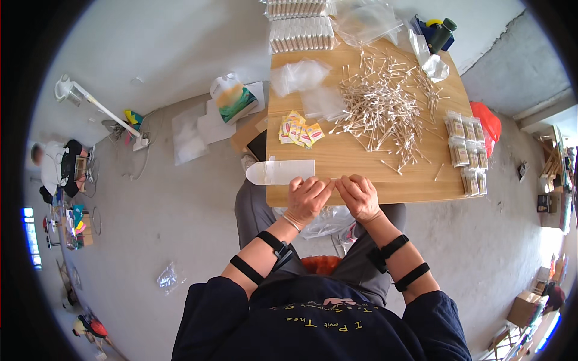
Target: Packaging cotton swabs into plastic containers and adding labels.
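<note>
- The pile (382,111) of swabs lies spread on the table (295,155), and every place here is told from it.
- The left hand (306,200) is on the person's side of the pile, a little to its left; its fingers are curled in, thumb and forefinger pressed together at the tips.
- The right hand (359,197) is on the same side of the pile, just beside the left, with fingers likewise curled and tips drawn together.
- The two pinches meet over the table's near edge, apart from the pile. Something small and pale seems to sit between them, but I cannot tell what.
- The card (280,172), white with one rounded end, lies left of the pile and nearer the person, close by the left hand.
- Yellow packets (300,130) and clear bags (300,77) lie left of the pile; filled packs (465,151) stand in rows to its right.
- A stray swab (439,172) lies on the pile's near side.
- For good handling, I would judge: pinch lightly with the tips alone, keep both wrists steady and level, and work clear of the card so a knuckle does not nudge it.
</note>
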A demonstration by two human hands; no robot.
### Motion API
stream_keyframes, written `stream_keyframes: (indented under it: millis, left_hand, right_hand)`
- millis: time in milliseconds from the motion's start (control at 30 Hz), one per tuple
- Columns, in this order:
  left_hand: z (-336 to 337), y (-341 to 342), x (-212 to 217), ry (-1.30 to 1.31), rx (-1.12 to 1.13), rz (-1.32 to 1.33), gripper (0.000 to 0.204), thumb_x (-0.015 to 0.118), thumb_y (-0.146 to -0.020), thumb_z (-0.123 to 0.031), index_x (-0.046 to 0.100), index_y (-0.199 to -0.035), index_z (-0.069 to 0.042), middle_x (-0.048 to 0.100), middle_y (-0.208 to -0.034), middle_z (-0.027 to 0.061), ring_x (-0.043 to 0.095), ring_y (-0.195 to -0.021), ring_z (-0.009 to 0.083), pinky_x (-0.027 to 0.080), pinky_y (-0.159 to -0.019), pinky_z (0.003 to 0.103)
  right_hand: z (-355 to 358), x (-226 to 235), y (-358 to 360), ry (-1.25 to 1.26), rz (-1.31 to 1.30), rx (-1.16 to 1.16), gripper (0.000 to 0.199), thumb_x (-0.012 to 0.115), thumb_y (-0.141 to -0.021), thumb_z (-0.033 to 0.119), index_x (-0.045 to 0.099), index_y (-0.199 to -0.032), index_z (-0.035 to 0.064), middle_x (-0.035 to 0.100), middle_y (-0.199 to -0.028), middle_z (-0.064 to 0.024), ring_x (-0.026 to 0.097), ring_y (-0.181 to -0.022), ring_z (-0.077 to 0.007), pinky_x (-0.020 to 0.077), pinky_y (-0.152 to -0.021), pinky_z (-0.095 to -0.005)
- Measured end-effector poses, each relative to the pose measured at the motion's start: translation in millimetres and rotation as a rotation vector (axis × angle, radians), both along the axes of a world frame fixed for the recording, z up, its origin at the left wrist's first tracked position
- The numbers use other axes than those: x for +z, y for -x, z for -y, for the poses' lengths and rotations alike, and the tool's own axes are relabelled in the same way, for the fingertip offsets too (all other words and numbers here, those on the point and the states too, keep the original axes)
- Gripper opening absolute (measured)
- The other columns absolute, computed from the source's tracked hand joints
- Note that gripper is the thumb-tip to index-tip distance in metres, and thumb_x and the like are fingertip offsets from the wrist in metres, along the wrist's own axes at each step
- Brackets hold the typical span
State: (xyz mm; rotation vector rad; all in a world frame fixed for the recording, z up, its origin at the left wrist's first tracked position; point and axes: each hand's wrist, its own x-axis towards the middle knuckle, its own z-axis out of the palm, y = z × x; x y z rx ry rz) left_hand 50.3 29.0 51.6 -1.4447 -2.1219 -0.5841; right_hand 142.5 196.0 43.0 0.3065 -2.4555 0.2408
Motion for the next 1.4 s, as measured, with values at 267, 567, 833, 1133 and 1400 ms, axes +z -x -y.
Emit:
stream_keyframes:
  millis: [267,567,833,1133,1400]
  left_hand:
    - [-3.9,2.7,5.2,-0.033,0.032,0.036,0.018,0.067,-0.078,-0.013,0.071,-0.095,-0.016,0.066,-0.096,-0.0089,0.059,-0.084,0.0078,0.032,-0.083,0.030]
    - [-10.2,16.7,-1.7,-0.210,-0.096,0.805,0.028,0.078,-0.072,-0.010,0.069,-0.098,-0.007,0.058,-0.089,0.0064,0.057,-0.089,0.0262,0.046,-0.081,0.038]
    - [-12.2,21.5,-8.9,-0.280,-0.138,1.196,0.012,0.075,-0.080,-0.007,0.070,-0.090,-0.004,0.065,-0.094,0.0046,0.059,-0.075,0.0123,0.050,-0.068,0.027]
    - [-5.4,2.4,-25.2,-0.365,-0.055,1.360,0.011,0.070,-0.084,-0.012,0.065,-0.082,-0.003,0.066,-0.086,0.0050,0.057,-0.076,0.0129,0.047,-0.072,0.026]
    - [-11.1,-3.1,-21.7,-0.541,-0.139,1.780,0.010,0.064,-0.089,-0.012,0.062,-0.091,-0.003,0.063,-0.090,0.0011,0.054,-0.085,0.0072,0.045,-0.078,0.024]
  right_hand:
    - [2.3,0.8,3.6,-0.012,-0.013,-0.040,0.037,0.059,-0.073,0.015,0.066,-0.107,0.0020,0.060,-0.109,-0.0064,0.058,-0.095,-0.0222,0.0506,-0.079,-0.0349]
    - [0.1,15.9,13.8,0.518,0.170,-0.001,0.026,0.070,-0.071,-0.002,0.067,-0.095,0.0061,0.062,-0.094,-0.0075,0.057,-0.089,-0.0273,0.0484,-0.077,-0.0368]
    - [-5.0,11.5,16.7,0.927,0.381,-0.102,0.015,0.075,-0.075,0.007,0.074,-0.089,0.0083,0.064,-0.089,-0.0062,0.057,-0.090,-0.0255,0.0474,-0.082,-0.0359]
    - [1.7,6.8,10.5,1.064,0.410,-0.084,0.007,0.073,-0.075,0.008,0.071,-0.081,0.0054,0.066,-0.085,-0.0064,0.058,-0.089,-0.0256,0.0469,-0.082,-0.0354]
    - [0.4,-0.6,12.3,1.148,0.473,-0.105,0.011,0.071,-0.076,0.015,0.069,-0.080,0.0043,0.066,-0.085,-0.0079,0.058,-0.090,-0.0257,0.0445,-0.085,-0.0354]
